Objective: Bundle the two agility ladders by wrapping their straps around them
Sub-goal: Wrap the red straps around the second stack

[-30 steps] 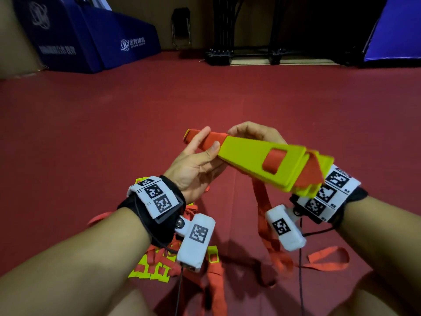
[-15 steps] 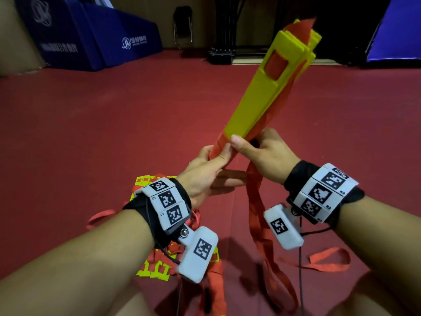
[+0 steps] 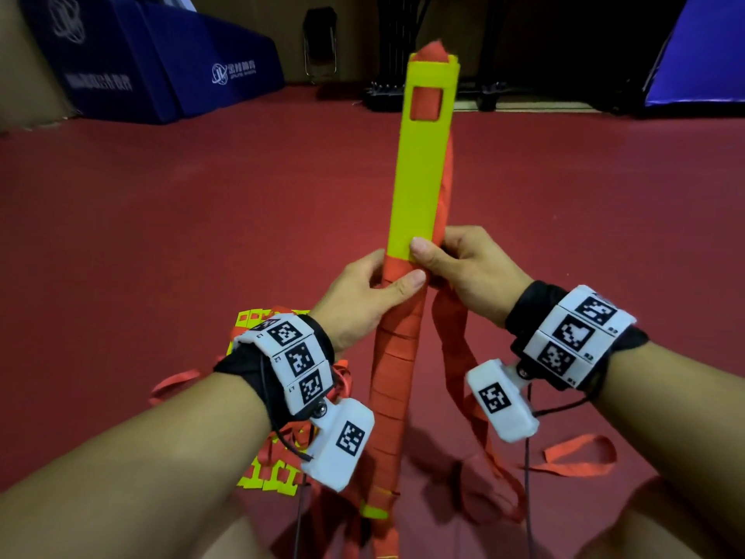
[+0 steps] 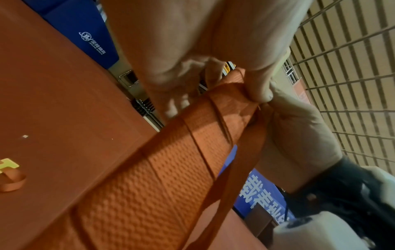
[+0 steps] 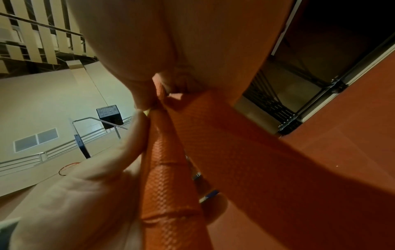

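A stack of yellow ladder rungs [image 3: 419, 167] points up and away from me, its lower half bound in turns of orange strap [image 3: 395, 357]. My left hand [image 3: 363, 292] grips the wrapped part, thumb across the topmost turn. My right hand [image 3: 459, 268] grips the bundle just above it, thumb on the yellow edge, and holds the loose strap [image 3: 451, 336] that hangs to the floor. The left wrist view shows the wound strap [image 4: 171, 169] under both hands; the right wrist view shows the strap [image 5: 213, 135] running from the fingers. The second ladder [image 3: 266, 470] lies heaped on the floor under my left wrist.
The floor is red carpet [image 3: 161, 215]. Blue padded mats [image 3: 153, 66] stand at the back left, another blue mat [image 3: 701, 58] at the back right, and a dark metal frame [image 3: 435, 94] at the back centre. A loose strap loop [image 3: 576, 457] lies at the lower right.
The bundle has swung from lying across, pointing right, to pointing up and away. Both hands have moved to grip it at the top of the wrapped part.
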A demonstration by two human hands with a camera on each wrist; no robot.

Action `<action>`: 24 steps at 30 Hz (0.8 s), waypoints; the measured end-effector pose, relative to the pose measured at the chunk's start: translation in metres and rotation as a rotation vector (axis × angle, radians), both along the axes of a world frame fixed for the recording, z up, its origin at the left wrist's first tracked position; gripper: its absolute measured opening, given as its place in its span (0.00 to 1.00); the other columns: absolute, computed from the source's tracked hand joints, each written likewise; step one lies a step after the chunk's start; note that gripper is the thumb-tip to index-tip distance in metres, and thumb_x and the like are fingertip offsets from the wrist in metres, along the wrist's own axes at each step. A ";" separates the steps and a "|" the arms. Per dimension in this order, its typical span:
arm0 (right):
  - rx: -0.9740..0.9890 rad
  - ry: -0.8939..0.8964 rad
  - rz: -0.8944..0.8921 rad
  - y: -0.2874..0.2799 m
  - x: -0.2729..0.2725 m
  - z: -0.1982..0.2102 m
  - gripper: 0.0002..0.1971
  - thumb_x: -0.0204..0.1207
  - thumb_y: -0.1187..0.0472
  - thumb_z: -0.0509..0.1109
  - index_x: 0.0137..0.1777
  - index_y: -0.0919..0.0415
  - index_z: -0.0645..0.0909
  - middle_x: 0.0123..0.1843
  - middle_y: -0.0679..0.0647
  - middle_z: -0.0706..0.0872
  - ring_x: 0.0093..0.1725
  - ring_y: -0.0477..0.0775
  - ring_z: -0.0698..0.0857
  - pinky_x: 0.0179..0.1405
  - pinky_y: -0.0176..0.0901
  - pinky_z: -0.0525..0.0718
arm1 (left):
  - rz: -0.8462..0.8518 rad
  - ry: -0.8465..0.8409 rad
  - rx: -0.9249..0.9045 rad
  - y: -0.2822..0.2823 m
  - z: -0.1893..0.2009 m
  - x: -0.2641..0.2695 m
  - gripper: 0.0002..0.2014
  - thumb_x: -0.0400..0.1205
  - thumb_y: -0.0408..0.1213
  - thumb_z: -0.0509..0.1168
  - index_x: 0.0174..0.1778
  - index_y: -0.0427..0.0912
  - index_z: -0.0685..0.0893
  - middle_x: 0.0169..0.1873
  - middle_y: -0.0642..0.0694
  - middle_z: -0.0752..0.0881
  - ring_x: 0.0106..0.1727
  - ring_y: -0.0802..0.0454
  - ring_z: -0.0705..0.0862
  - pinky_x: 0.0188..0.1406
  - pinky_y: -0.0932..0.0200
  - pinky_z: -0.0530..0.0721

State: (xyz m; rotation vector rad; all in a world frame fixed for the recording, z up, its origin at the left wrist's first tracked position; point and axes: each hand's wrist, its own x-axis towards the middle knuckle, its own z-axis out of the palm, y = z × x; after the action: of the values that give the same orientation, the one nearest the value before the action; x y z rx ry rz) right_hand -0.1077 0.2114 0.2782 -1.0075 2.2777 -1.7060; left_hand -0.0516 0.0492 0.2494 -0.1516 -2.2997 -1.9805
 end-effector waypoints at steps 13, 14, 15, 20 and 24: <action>0.169 0.031 -0.027 0.009 -0.010 0.004 0.12 0.76 0.53 0.77 0.50 0.62 0.87 0.49 0.57 0.94 0.50 0.59 0.92 0.62 0.65 0.85 | 0.100 0.059 0.039 -0.004 0.000 0.001 0.06 0.77 0.45 0.76 0.49 0.54 0.92 0.48 0.40 0.94 0.49 0.42 0.91 0.58 0.40 0.89; 0.196 0.031 -0.022 0.010 -0.012 0.003 0.05 0.77 0.60 0.78 0.47 0.60 0.86 0.46 0.56 0.93 0.46 0.56 0.91 0.62 0.64 0.85 | 0.109 0.061 0.049 -0.005 0.001 0.001 0.03 0.80 0.41 0.75 0.47 0.52 0.92 0.44 0.42 0.94 0.45 0.42 0.92 0.54 0.40 0.90; 0.222 0.034 -0.027 0.011 -0.011 0.004 0.03 0.77 0.65 0.77 0.46 0.58 0.86 0.44 0.55 0.93 0.44 0.53 0.89 0.62 0.63 0.86 | 0.119 0.059 0.057 -0.007 0.002 0.000 0.03 0.82 0.36 0.74 0.46 0.50 0.91 0.41 0.42 0.93 0.41 0.41 0.91 0.50 0.39 0.90; 0.266 0.090 -0.060 0.005 -0.008 -0.001 0.07 0.74 0.61 0.80 0.42 0.53 0.85 0.39 0.53 0.90 0.37 0.49 0.86 0.46 0.54 0.86 | 0.135 0.051 0.036 -0.006 0.004 0.002 0.01 0.79 0.41 0.75 0.44 0.52 0.92 0.36 0.41 0.91 0.38 0.41 0.90 0.48 0.35 0.91; 0.308 0.205 -0.150 0.002 -0.010 -0.003 0.04 0.73 0.59 0.78 0.38 0.51 0.86 0.43 0.52 0.87 0.41 0.57 0.86 0.49 0.57 0.86 | 0.147 0.024 0.040 -0.007 0.002 0.001 0.07 0.72 0.50 0.77 0.43 0.55 0.92 0.36 0.40 0.91 0.41 0.37 0.89 0.49 0.22 0.88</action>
State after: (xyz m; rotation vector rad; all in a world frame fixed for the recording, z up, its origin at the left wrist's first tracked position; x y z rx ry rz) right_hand -0.1181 0.2135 0.2752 -1.0048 2.7007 -1.2895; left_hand -0.0504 0.0426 0.2518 -0.0032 -2.1868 -1.9398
